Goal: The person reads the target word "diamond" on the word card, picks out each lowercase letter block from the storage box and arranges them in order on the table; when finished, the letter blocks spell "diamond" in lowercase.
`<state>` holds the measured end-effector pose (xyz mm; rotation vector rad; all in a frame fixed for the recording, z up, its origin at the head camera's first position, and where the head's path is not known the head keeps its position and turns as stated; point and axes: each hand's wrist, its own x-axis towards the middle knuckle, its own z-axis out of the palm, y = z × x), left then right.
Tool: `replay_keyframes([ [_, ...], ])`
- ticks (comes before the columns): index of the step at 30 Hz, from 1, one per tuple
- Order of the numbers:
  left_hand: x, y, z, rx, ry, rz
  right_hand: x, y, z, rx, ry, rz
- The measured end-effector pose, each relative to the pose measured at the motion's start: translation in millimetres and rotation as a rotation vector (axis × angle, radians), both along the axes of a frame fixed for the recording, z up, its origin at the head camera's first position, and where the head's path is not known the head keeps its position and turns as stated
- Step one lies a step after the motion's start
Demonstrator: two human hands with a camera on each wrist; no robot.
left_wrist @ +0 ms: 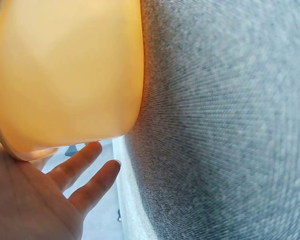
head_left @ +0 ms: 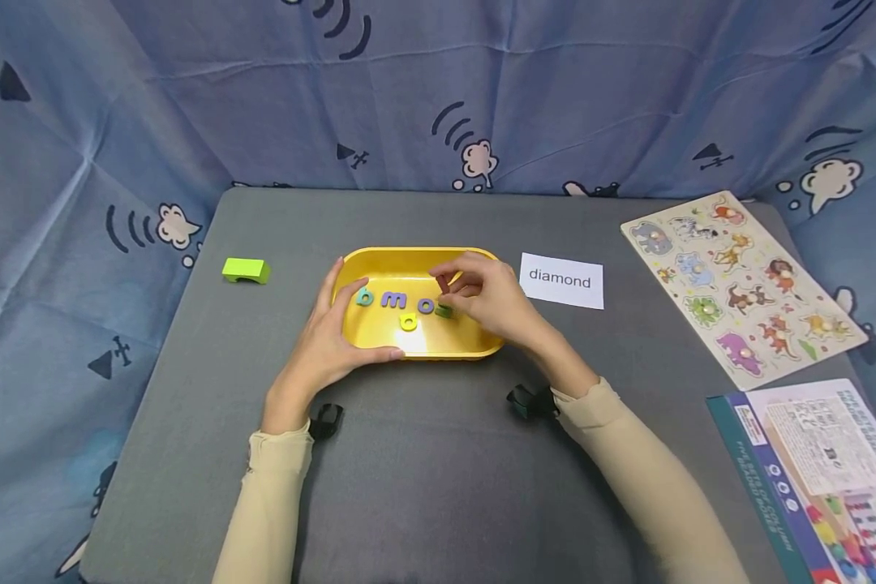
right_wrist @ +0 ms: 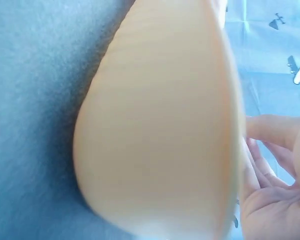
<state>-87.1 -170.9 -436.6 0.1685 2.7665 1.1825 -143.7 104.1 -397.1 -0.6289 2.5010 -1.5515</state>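
Note:
A yellow tray (head_left: 423, 350) lies on the table, and my left hand (head_left: 324, 341) holds its left end, the thumb along the front rim. In the left wrist view two fingers (left_wrist: 85, 187) stretch beyond the tray wall. Over the tray's right part, my right hand (head_left: 492, 300) pinches a small dark red piece (head_left: 443, 284), its shape partly hidden. Inside lie a teal b-shaped letter (head_left: 364, 297), a purple m (head_left: 393, 300), a purple o (head_left: 426, 306), a yellow letter (head_left: 408, 322) and a dark green piece (head_left: 444, 311) partly under my right fingers.
Right of the tray lies a white card (head_left: 561, 281) reading "diamond". A lime green block (head_left: 246, 271) sits at the left. An animal puzzle board (head_left: 745, 288) and a boxed toy (head_left: 810, 478) occupy the right side. Patterned blue cloth (head_left: 409, 97) hangs behind the table.

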Motion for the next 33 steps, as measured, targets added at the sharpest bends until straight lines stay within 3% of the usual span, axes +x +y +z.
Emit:
replay_keyframes([
  [6,0.4,0.2,-1.9,0.002,0.000,0.007,14.7,25,6.3,-0.060,-0.014,-0.046],
  [15,0.3,1.5,-1.0,-0.001,-0.006,0.003,33.8,71,7.2,0.026,0.113,-0.128],
  [20,0.5,1.3,-1.3,-0.004,0.002,0.005,37.9,95,3.8,0.049,0.129,-0.206],
  [26,1.5,0.2,-1.6,0.000,0.007,0.005,41.2,114,-7.3,0.157,0.134,-0.267],
  [33,1.2,0.8,-1.0,-0.002,0.006,0.004,43.8,127,-25.1,0.337,0.141,-0.271],
])
